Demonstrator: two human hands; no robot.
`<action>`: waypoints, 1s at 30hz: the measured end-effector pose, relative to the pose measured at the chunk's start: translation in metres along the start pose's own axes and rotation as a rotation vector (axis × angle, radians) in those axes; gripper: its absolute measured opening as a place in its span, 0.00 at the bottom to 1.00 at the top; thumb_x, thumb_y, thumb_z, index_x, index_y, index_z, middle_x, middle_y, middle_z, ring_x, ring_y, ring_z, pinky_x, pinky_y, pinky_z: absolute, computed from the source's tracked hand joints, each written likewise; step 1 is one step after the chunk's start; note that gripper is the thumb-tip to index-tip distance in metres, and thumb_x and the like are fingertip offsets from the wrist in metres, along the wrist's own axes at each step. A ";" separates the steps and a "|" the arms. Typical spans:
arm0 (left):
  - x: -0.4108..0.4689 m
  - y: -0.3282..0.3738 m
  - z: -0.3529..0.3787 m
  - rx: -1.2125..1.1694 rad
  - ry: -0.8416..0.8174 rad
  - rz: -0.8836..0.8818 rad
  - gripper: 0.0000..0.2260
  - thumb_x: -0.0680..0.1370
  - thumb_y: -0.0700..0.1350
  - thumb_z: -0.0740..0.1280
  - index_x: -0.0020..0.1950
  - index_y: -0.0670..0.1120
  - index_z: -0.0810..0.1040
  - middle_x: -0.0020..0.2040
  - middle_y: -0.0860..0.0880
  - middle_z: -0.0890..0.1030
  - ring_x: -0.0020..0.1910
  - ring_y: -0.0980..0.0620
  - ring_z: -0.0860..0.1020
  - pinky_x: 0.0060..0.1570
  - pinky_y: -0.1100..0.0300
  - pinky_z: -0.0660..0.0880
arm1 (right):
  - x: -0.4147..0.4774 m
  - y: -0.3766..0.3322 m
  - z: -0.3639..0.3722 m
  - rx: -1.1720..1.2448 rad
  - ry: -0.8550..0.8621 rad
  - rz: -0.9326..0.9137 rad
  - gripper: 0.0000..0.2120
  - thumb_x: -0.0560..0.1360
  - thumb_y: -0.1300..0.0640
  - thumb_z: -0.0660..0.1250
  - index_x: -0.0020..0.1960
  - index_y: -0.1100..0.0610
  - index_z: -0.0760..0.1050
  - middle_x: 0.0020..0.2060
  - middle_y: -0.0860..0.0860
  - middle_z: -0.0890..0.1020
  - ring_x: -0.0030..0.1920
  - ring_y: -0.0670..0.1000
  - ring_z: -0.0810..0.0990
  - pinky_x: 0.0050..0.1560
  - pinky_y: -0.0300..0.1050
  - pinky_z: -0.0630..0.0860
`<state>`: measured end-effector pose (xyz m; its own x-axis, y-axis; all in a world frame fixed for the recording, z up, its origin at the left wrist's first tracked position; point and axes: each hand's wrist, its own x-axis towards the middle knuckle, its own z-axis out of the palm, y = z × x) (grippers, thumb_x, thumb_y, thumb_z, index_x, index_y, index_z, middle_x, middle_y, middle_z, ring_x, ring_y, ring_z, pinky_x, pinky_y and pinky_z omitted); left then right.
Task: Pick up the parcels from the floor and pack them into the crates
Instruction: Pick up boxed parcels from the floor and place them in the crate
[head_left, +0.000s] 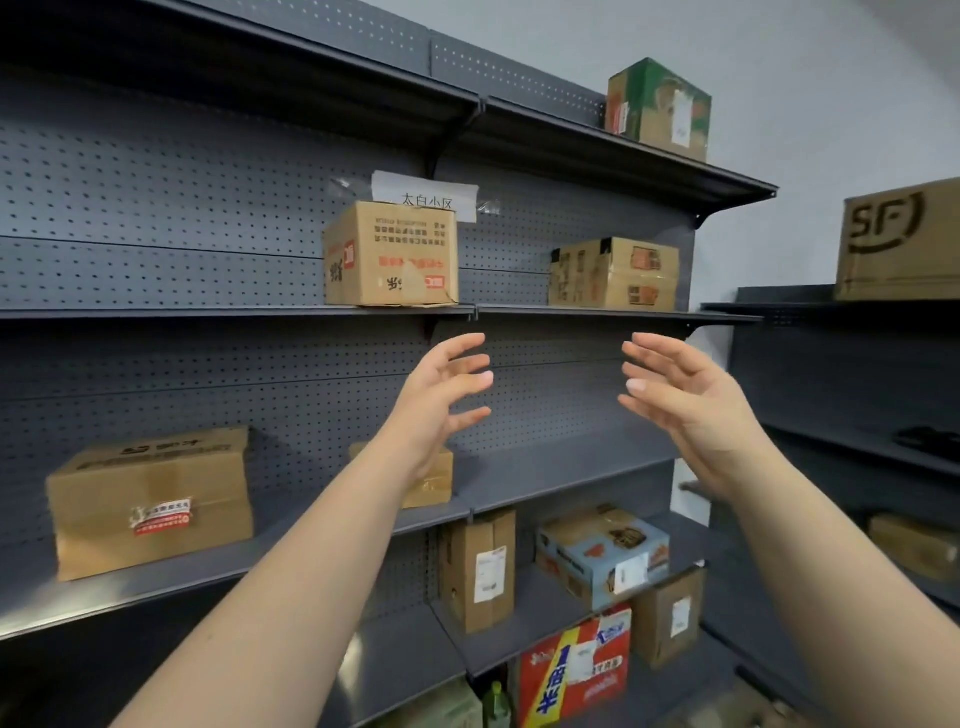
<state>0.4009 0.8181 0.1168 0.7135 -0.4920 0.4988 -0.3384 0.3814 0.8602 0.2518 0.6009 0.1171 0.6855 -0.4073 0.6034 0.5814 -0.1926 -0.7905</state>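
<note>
The dark pegboard shelving fills nearly everything I can see, and that limits what I can say of progress. No floor and no crate is in view, so I cannot tell how many parcels are packed or how many are left. Every parcel I can see sits on a shelf. My judgement is that no pickup is in hand right now.

The large brown carton sits low on my left, well apart from both grips. The SF carton stands on the neighbouring rack, up and to the right of my right grip, also apart. The printed carton is on the shelf just above my left grip, not touching it. The taped carton is on the same shelf, above the gap between my grips and nearer the right one. Below, between my forearms, stand the blue carton, the upright brown parcel and the red-and-yellow carton. A small brown box is partly hidden behind my left wrist.

My left grip and right grip are raised in front of the shelving with palms facing each other. The fingers are spread and loosely bent, and both grips are empty. Only bare pegboard shows through the wide gap between them.
</note>
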 end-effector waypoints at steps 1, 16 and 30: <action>0.001 -0.003 0.015 -0.010 -0.005 -0.005 0.17 0.80 0.38 0.68 0.65 0.54 0.77 0.65 0.47 0.78 0.63 0.51 0.78 0.59 0.48 0.80 | -0.002 -0.003 -0.016 -0.010 0.005 -0.002 0.23 0.74 0.69 0.69 0.66 0.53 0.76 0.63 0.49 0.81 0.65 0.50 0.79 0.65 0.56 0.76; 0.024 -0.079 0.270 -0.113 -0.184 -0.067 0.19 0.80 0.39 0.69 0.67 0.57 0.76 0.65 0.48 0.76 0.64 0.51 0.77 0.57 0.49 0.80 | -0.050 -0.030 -0.269 -0.172 0.110 0.027 0.28 0.64 0.57 0.79 0.63 0.46 0.78 0.62 0.49 0.82 0.64 0.49 0.79 0.66 0.57 0.75; 0.039 -0.185 0.422 -0.086 -0.328 -0.167 0.22 0.74 0.45 0.72 0.65 0.63 0.76 0.67 0.51 0.76 0.60 0.58 0.80 0.62 0.50 0.78 | -0.087 0.011 -0.440 -0.285 0.307 0.115 0.28 0.72 0.69 0.72 0.66 0.47 0.75 0.61 0.51 0.82 0.62 0.51 0.80 0.68 0.61 0.73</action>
<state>0.2317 0.3982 0.0219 0.5155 -0.7720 0.3717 -0.1711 0.3324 0.9275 0.0056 0.2418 0.0096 0.5511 -0.6790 0.4850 0.3350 -0.3523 -0.8739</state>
